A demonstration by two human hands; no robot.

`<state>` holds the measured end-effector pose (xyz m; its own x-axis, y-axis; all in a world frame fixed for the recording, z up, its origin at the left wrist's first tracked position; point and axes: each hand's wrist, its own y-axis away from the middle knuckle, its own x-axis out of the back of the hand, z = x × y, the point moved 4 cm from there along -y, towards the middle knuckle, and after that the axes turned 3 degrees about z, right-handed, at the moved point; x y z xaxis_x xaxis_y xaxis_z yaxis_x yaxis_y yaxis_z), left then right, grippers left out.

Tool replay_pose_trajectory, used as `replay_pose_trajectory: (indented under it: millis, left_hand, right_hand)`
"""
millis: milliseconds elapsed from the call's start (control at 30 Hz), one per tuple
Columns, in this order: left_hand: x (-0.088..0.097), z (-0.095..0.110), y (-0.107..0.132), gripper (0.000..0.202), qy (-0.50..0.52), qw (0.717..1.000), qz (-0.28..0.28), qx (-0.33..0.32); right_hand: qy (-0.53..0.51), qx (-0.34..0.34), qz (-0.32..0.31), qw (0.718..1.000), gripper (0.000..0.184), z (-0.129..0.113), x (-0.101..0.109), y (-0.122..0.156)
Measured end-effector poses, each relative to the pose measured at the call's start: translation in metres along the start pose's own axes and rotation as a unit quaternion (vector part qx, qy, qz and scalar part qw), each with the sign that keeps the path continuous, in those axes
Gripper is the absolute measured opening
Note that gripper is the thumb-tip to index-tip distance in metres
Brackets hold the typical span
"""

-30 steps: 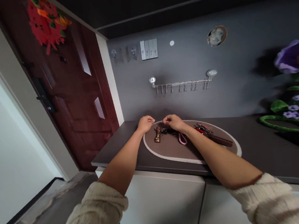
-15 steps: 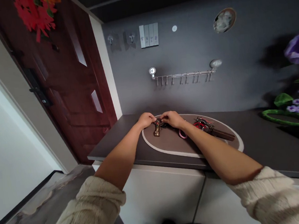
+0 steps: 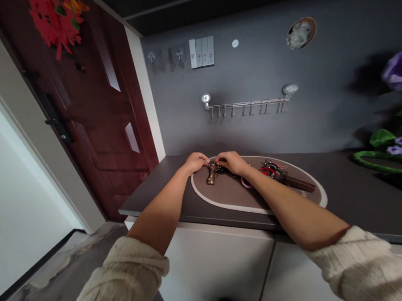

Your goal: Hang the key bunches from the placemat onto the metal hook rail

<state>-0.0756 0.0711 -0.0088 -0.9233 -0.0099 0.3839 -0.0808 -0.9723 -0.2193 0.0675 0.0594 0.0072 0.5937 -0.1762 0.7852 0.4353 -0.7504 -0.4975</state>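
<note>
- Hardly anything has shifted since the earlier frame: the two hands stay close together, and the right wrist now covers more of the pink strap loop.
- Left hand: its fingers are curled inward and nearly closed, with the tips at the top of a brass figure key fob. They seem to touch it, though I can't tell whether they grip it.
- Right hand: its fingers reach left and down, half closed, over dark metal keys joined to the fob. The fingers hide what they pinch, so any hold is uncertain.
- Brass figure key fob: it lies on an oval brown mat with a pale rim, just beside the left hand.
- Further right on the mat, near the right forearm, lie a red-and-steel key bunch and a dark brown strap fob.
- Mat: it sits on a dark grey counter above white cabinet doors.
- Cream knit sleeves are pushed back on both forearms.
- Behind stand a grey wall with a steel hook rail and a dark red door.
</note>
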Motion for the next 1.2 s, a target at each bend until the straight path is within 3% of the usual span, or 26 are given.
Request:
replay_pose_trajectory:
  millis: [267, 467, 833, 1200]
  left_hand:
    - [0.003, 0.001, -0.001, 0.01, 0.076, 0.997, 0.003, 0.023]
    - [-0.001, 0.003, -0.002, 0.018, 0.136, 0.989, -0.045, 0.022]
    - [-0.005, 0.008, 0.004, 0.012, 0.233, 0.964, -0.116, 0.061]
    - [-0.008, 0.008, 0.002, 0.013, 0.296, 0.941, -0.154, 0.063]
  right_hand:
    - [-0.048, 0.0, 0.044, 0.998, 0.009, -0.002, 0.01, 0.0]
    - [-0.052, 0.013, 0.083, 0.995, 0.012, -0.007, 0.019, 0.0]
    - [-0.076, 0.024, 0.127, 0.989, 0.014, -0.016, 0.026, 0.002]
    - [-0.095, 0.023, 0.146, 0.984, 0.015, -0.02, 0.028, 0.003]
